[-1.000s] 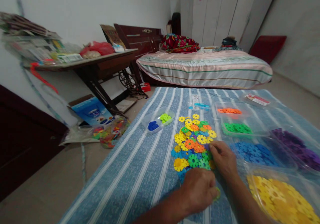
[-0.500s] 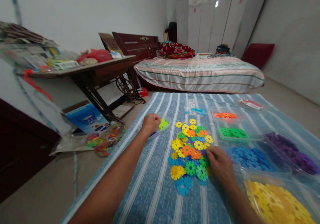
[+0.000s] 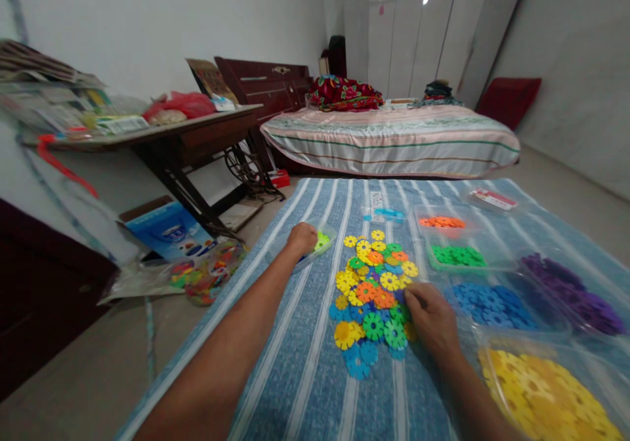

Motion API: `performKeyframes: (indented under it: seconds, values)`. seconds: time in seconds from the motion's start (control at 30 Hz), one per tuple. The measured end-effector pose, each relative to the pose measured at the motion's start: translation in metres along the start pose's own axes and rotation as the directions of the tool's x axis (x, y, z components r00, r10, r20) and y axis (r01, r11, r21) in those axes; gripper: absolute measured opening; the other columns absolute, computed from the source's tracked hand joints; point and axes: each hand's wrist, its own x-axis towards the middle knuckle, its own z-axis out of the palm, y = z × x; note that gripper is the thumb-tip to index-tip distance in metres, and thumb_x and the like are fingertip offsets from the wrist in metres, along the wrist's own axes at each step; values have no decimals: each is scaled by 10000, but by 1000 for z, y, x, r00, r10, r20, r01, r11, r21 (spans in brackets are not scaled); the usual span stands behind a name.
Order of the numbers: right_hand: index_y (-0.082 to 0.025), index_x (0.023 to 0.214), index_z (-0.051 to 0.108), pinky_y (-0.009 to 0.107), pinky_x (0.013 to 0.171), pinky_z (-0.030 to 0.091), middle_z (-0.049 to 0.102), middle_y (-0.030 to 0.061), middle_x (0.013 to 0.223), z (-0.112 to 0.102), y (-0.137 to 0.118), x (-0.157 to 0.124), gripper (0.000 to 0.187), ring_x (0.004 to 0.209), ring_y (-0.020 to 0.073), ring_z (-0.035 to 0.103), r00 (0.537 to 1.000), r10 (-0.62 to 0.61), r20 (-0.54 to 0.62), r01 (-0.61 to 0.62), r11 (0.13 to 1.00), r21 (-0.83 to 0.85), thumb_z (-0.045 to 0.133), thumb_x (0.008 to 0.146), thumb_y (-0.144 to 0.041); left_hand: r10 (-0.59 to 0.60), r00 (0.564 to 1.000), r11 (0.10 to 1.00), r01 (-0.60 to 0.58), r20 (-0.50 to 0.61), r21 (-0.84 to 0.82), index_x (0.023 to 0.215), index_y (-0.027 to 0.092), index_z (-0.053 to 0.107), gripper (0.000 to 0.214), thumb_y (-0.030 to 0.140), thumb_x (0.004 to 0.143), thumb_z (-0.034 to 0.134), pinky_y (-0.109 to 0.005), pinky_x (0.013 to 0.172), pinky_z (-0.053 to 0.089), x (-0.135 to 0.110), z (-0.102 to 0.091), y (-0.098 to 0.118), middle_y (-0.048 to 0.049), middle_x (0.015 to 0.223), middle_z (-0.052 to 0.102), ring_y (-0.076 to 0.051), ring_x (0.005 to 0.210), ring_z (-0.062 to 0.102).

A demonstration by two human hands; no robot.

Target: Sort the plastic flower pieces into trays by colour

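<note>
A pile of flat plastic snowflake discs (image 3: 373,290) in yellow, orange, green and blue lies on a blue striped cloth (image 3: 305,342). My left hand (image 3: 301,237) reaches out over a small clear tray (image 3: 319,242) that holds lime green discs; its fingers are curled, and what they hold, if anything, is hidden. My right hand (image 3: 430,317) rests at the pile's right edge, fingers bent down and pinched on the discs there.
Clear tubs to the right hold sorted discs: orange (image 3: 441,222), green (image 3: 457,255), blue (image 3: 492,298), purple (image 3: 575,291), yellow (image 3: 546,395). A bag of toys (image 3: 207,272) and a blue box (image 3: 170,232) lie on the floor at left, by a dark table (image 3: 187,136). A bed (image 3: 394,139) stands behind.
My left hand went from the near edge of the pile out to the small tray at the far left and stays over it. My right hand has barely moved.
</note>
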Motion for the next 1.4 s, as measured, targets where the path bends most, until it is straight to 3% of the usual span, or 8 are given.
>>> performKeyframes:
  seconds: [0.2,0.4,0.47,0.63,0.87,1.07,1.2,1.4]
  values:
    - [-196,783,664,337,777,440,665,60,845,0,1,0,271,832,222,596,1000,-4,-5,4,1000,-12,481,820,-392,44,980,999,-37,-192,37,879,147,743,251,180,768,520,-243,747,442,-17,-16,0,-84,910,734,-216,899,650]
    - [-191,778,664,343,779,439,659,64,839,-1,0,1,276,830,224,596,1000,-8,-4,8,1000,-12,475,818,-388,224,953,968,-242,-203,-69,794,164,718,246,271,785,497,-231,658,414,-58,-18,9,-23,744,699,-159,712,619]
    - [-191,761,658,341,773,439,656,63,826,-1,-2,1,274,818,221,594,1000,-17,-9,17,1000,-14,473,815,-386,306,940,936,-326,-154,-133,739,162,696,243,268,786,482,-226,614,387,-78,-12,15,-4,669,657,-139,643,582]
    - [-191,759,655,336,765,437,650,57,817,-2,-5,2,264,811,215,590,1000,-12,-11,12,1000,-17,472,815,-373,450,885,882,-419,119,-218,665,160,650,209,246,773,494,-220,556,318,-126,15,27,17,602,581,-116,592,528]
    - [-192,771,658,332,777,433,647,52,821,-1,-2,2,240,828,212,587,999,-27,-19,27,1000,-8,479,819,-345,418,879,907,-418,229,-50,790,186,638,135,308,771,583,-250,646,367,-169,34,49,-16,781,634,-167,748,578]
    - [-196,747,649,313,762,426,645,45,794,1,-6,4,210,807,201,578,999,-23,-33,22,1000,-17,483,816,-305,424,872,900,-436,246,-5,954,201,634,175,231,801,553,-278,791,406,-176,43,55,-54,986,637,-197,943,581]
    - [-197,739,638,304,749,420,639,41,782,2,-8,6,192,800,197,575,999,-31,-43,31,999,-22,480,813,-279,437,870,899,-421,229,-117,774,190,605,49,198,761,559,-244,686,383,-170,45,51,-10,814,623,-155,789,567]
    - [-203,739,633,301,752,417,633,40,778,5,-7,8,193,796,195,576,998,-44,-38,43,999,-33,471,827,-262,434,828,892,-338,356,-301,604,174,558,96,197,696,572,-216,502,282,-149,35,57,50,533,521,-103,532,470]
